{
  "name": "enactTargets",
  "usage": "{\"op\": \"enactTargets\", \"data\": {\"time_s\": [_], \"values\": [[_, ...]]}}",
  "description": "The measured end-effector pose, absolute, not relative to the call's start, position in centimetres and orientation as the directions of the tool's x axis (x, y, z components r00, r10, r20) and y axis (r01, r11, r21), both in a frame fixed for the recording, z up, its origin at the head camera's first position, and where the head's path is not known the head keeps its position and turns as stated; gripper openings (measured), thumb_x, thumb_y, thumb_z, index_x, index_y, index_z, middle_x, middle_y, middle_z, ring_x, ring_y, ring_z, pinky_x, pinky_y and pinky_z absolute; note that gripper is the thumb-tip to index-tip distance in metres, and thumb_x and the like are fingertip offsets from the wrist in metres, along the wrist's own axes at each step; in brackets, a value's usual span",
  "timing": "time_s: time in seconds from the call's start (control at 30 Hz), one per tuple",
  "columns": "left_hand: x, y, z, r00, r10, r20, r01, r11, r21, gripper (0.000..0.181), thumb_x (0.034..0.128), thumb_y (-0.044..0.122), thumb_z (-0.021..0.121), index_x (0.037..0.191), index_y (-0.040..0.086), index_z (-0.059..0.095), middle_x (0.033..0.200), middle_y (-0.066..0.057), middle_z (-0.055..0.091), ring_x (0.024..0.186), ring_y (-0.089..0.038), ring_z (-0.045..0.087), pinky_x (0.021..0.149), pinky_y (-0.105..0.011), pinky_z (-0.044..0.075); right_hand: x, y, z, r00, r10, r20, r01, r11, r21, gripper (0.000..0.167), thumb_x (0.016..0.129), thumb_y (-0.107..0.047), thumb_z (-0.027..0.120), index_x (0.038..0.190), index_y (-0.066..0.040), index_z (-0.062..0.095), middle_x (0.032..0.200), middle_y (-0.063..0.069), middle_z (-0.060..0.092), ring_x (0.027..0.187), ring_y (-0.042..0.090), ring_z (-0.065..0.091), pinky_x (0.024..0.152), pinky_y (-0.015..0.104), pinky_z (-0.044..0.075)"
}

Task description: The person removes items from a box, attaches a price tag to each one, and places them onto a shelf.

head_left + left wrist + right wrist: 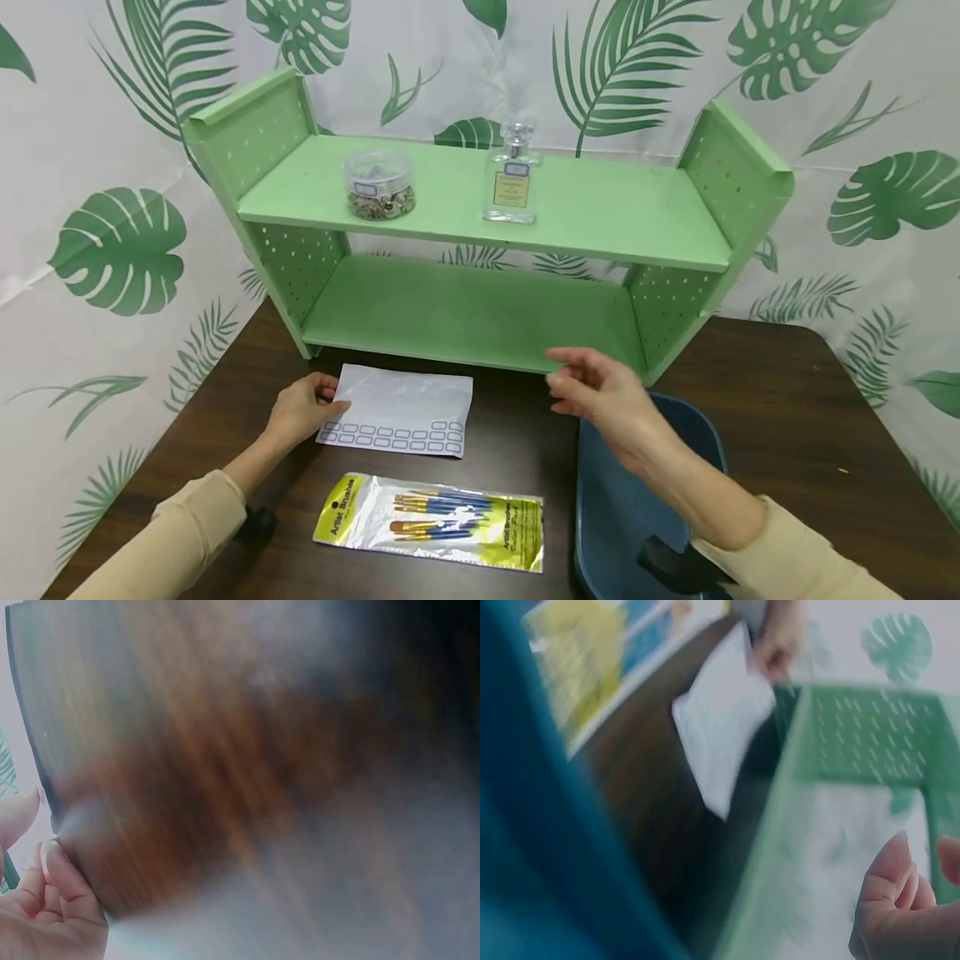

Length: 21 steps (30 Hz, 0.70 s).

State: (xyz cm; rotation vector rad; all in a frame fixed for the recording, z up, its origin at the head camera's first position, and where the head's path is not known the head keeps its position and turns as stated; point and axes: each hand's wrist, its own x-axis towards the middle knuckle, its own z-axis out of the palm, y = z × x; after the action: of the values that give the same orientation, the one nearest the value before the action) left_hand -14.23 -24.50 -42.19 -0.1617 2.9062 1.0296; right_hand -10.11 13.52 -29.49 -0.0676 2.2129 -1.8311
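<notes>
My left hand (pixel 303 408) holds the left edge of a white sheet of sticker labels (pixel 405 404), its thumb on top of the paper. Rows of small blue-outlined labels run along the sheet's near side. My right hand (pixel 600 400) hovers over the far end of a blue bin (pixel 630 525), fingers loosely bent and nothing visible between them. In the right wrist view its thumb and fingertips (pixel 892 862) stand apart. Nearer than the sheet lies a clear-and-yellow pack of artist brushes (pixel 431 523) on the dark wooden table (pixel 255 417).
Behind the sheet stands a green two-tier shelf (pixel 480 304). On its upper board are a round clear jar (pixel 380 185) of small brown pieces and a glass perfume bottle (pixel 510 187), each bearing a small blue-outlined label. A leaf-patterned cloth (pixel 885 275) hangs behind.
</notes>
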Motion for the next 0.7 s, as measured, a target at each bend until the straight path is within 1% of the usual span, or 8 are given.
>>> {"op": "enactTargets", "data": {"time_s": [0.13, 0.2, 0.27, 0.37, 0.43, 0.53, 0.6, 0.7], "values": [[-14.1, -24.6, -42.6, -0.993, -0.084, -0.085, -0.119, 0.768, 0.630, 0.035, 0.0816, 0.017, 0.072, 0.107, -0.004, 0.058, 0.099, -0.019, 0.063, 0.079, -0.022, 0.058, 0.063, -0.029, 0.042, -11.8, 8.7, -31.7, -0.939, -0.219, -0.267, 0.229, 0.185, -0.956, 0.038, 0.092, -0.003, 0.057, 0.128, 0.001, 0.050, 0.092, 0.005, 0.054, 0.087, 0.015, 0.059, 0.082, 0.033, 0.053], [-14.2, -24.6, -42.7, -0.993, -0.087, -0.081, -0.119, 0.769, 0.628, 0.035, 0.0814, 0.017, 0.072, 0.106, -0.003, 0.059, 0.099, -0.018, 0.064, 0.079, -0.022, 0.058, 0.064, -0.030, 0.043, -12.4, 7.1, -33.3, -0.928, -0.206, -0.311, 0.271, 0.201, -0.941, 0.036, 0.090, -0.001, 0.058, 0.126, 0.003, 0.051, 0.092, 0.008, 0.055, 0.090, 0.022, 0.061, 0.081, 0.036, 0.053], [-14.3, -24.6, -42.8, -0.993, -0.090, -0.079, -0.120, 0.769, 0.628, 0.034, 0.0813, 0.017, 0.072, 0.106, -0.003, 0.059, 0.099, -0.017, 0.064, 0.079, -0.022, 0.058, 0.065, -0.030, 0.043, -13.0, 5.9, -34.8, -0.916, -0.193, -0.351, 0.305, 0.234, -0.923, 0.036, 0.090, 0.000, 0.058, 0.125, 0.005, 0.051, 0.096, 0.013, 0.057, 0.094, 0.029, 0.061, 0.082, 0.038, 0.053], [-14.4, -24.7, -42.8, -0.992, -0.092, -0.081, -0.122, 0.767, 0.630, 0.033, 0.0815, 0.017, 0.072, 0.105, -0.002, 0.059, 0.098, -0.017, 0.064, 0.079, -0.021, 0.058, 0.065, -0.031, 0.044, -13.7, 4.8, -36.6, -0.899, -0.169, -0.405, 0.346, 0.295, -0.891, 0.040, 0.090, -0.001, 0.059, 0.127, 0.009, 0.047, 0.107, 0.020, 0.057, 0.099, 0.036, 0.060, 0.082, 0.040, 0.053], [-14.3, -24.7, -42.8, -0.992, -0.094, -0.087, -0.128, 0.765, 0.632, 0.032, 0.0815, 0.017, 0.072, 0.104, -0.002, 0.059, 0.097, -0.017, 0.064, 0.078, -0.021, 0.058, 0.065, -0.030, 0.043, -14.1, 4.3, -37.6, -0.893, -0.145, -0.426, 0.363, 0.326, -0.873, 0.042, 0.089, 0.000, 0.059, 0.126, 0.011, 0.046, 0.112, 0.024, 0.056, 0.098, 0.036, 0.061, 0.082, 0.040, 0.053], [-14.2, -24.7, -42.8, -0.991, -0.097, -0.092, -0.133, 0.763, 0.632, 0.031, 0.0815, 0.017, 0.072, 0.103, -0.001, 0.059, 0.097, -0.016, 0.064, 0.078, -0.021, 0.058, 0.064, -0.030, 0.043, -14.6, 3.8, -38.6, -0.891, -0.111, -0.439, 0.377, 0.356, -0.855, 0.042, 0.087, 0.001, 0.061, 0.125, 0.013, 0.046, 0.113, 0.026, 0.056, 0.094, 0.034, 0.063, 0.078, 0.038, 0.054], [-14.2, -24.7, -42.7, -0.991, -0.097, -0.088, -0.130, 0.764, 0.632, 0.031, 0.0813, 0.017, 0.072, 0.102, -0.001, 0.059, 0.096, -0.015, 0.064, 0.078, -0.021, 0.058, 0.064, -0.030, 0.043, -14.9, 3.6, -39.1, -0.891, -0.097, -0.443, 0.382, 0.365, -0.849, 0.042, 0.086, 0.002, 0.062, 0.123, 0.013, 0.047, 0.108, 0.025, 0.058, 0.090, 0.031, 0.063, 0.075, 0.036, 0.055], [-14.3, -24.8, -42.6, -0.993, -0.095, -0.072, -0.119, 0.766, 0.632, 0.030, 0.0810, 0.017, 0.072, 0.101, -0.001, 0.059, 0.095, -0.015, 0.063, 0.078, -0.021, 0.058, 0.064, -0.030, 0.043, -15.3, 3.3, -39.6, -0.891, -0.079, -0.448, 0.391, 0.369, -0.843, 0.040, 0.085, 0.003, 0.063, 0.121, 0.012, 0.049, 0.096, 0.020, 0.060, 0.080, 0.025, 0.062, 0.069, 0.033, 0.055]]}}
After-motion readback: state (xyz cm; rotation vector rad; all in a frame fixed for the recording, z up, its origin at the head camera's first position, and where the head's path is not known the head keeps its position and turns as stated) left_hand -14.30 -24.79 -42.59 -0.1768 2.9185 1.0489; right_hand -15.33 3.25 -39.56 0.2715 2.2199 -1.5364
